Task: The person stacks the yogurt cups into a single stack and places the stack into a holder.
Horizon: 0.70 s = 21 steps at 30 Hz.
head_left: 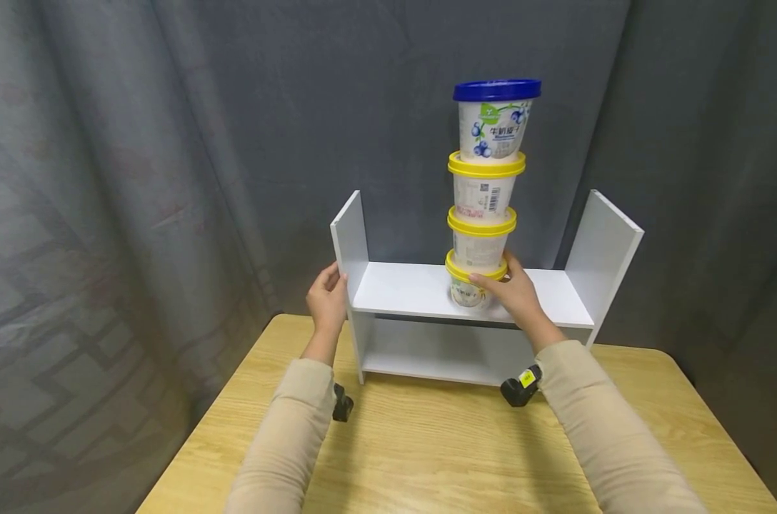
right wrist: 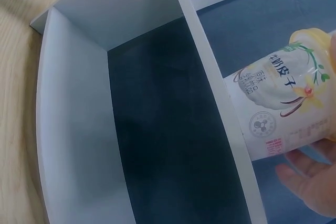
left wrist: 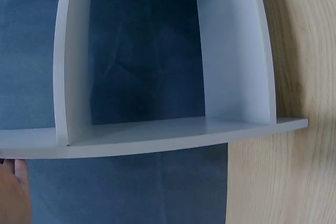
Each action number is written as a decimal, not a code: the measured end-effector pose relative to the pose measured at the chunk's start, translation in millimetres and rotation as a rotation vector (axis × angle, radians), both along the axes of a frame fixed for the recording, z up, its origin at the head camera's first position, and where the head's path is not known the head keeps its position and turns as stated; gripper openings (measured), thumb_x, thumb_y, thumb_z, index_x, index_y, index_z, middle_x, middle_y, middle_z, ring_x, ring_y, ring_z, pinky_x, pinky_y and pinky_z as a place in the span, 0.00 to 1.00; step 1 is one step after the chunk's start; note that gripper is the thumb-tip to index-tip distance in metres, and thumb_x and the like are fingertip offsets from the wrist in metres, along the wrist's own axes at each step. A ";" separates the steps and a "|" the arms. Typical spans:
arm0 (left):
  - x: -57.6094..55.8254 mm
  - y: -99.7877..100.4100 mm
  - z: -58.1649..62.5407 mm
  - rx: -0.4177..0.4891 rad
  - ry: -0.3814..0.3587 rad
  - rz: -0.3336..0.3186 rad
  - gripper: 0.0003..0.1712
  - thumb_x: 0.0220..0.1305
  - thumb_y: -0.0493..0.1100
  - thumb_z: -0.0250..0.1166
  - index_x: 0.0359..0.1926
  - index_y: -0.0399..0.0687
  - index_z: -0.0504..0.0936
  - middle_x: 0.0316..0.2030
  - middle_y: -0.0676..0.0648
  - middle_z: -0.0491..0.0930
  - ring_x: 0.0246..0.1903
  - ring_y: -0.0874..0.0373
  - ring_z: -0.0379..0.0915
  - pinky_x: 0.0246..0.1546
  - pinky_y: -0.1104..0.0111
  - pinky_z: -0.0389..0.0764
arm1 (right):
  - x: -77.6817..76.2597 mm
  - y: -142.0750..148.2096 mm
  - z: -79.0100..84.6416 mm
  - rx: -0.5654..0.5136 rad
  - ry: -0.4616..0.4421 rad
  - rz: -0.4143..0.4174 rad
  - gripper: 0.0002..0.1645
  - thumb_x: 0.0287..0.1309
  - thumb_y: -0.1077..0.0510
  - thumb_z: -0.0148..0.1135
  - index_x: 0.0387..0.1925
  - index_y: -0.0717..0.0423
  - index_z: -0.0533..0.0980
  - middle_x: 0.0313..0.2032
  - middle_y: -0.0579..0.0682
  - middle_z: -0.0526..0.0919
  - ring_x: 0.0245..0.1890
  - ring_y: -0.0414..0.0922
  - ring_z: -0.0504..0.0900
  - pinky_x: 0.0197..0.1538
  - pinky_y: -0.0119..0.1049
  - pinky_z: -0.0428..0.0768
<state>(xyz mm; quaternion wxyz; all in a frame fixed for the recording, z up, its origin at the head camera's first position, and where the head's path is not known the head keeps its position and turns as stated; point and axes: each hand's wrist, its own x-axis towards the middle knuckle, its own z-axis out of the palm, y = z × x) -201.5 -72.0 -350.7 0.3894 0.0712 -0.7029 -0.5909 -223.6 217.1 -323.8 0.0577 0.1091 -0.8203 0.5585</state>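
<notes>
On the upper board of a white two-level shelf (head_left: 401,285) stands a tall, slightly leaning stack of several white tubs. The top tub (head_left: 496,128) has a blue lid and blueberry print; those below (head_left: 481,196) have yellow lids. My right hand (head_left: 520,293) grips the bottom tub (head_left: 468,294) near its lid, thumb across the front. In the right wrist view this tub (right wrist: 278,103) shows a vanilla flower print, with fingers (right wrist: 310,182) around its side. My left hand (head_left: 327,303) touches the outer face of the left side panel (head_left: 350,235), fingers bent.
The shelf stands toward the back of a wooden table (head_left: 427,442). Its right side panel (head_left: 603,250) rises beyond the stack, and its lower board (head_left: 427,350) lies beneath. Grey curtains (head_left: 266,107) hang behind and at both sides. Each wrist carries a black camera (head_left: 520,389).
</notes>
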 end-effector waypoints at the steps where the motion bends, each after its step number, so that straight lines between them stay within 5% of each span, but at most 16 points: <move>1: -0.3 0.0 0.5 0.009 -0.007 0.000 0.15 0.54 0.34 0.59 0.46 0.40 0.77 0.42 0.39 0.76 0.42 0.51 0.73 0.42 0.66 0.74 | 0.0 -0.8 0.4 -0.002 0.000 0.003 0.59 0.36 0.35 0.63 0.65 0.47 0.43 0.61 0.53 0.55 0.59 0.55 0.54 0.57 0.55 0.55; 14: -2.0 2.1 -1.5 0.075 -0.063 -0.023 0.18 0.55 0.38 0.59 0.48 0.42 0.75 0.45 0.41 0.75 0.45 0.52 0.71 0.44 0.66 0.73 | -7.4 -2.6 -5.8 0.036 0.015 -0.023 0.59 0.38 0.34 0.61 0.65 0.48 0.42 0.60 0.55 0.57 0.57 0.55 0.58 0.56 0.54 0.57; 21: 3.0 6.6 0.9 0.087 -0.128 -0.085 0.24 0.54 0.42 0.60 0.54 0.43 0.71 0.51 0.43 0.71 0.50 0.54 0.67 0.47 0.67 0.70 | -4.3 -1.4 -9.2 0.005 -0.004 -0.043 0.60 0.38 0.33 0.60 0.65 0.49 0.40 0.62 0.56 0.52 0.61 0.54 0.51 0.57 0.56 0.52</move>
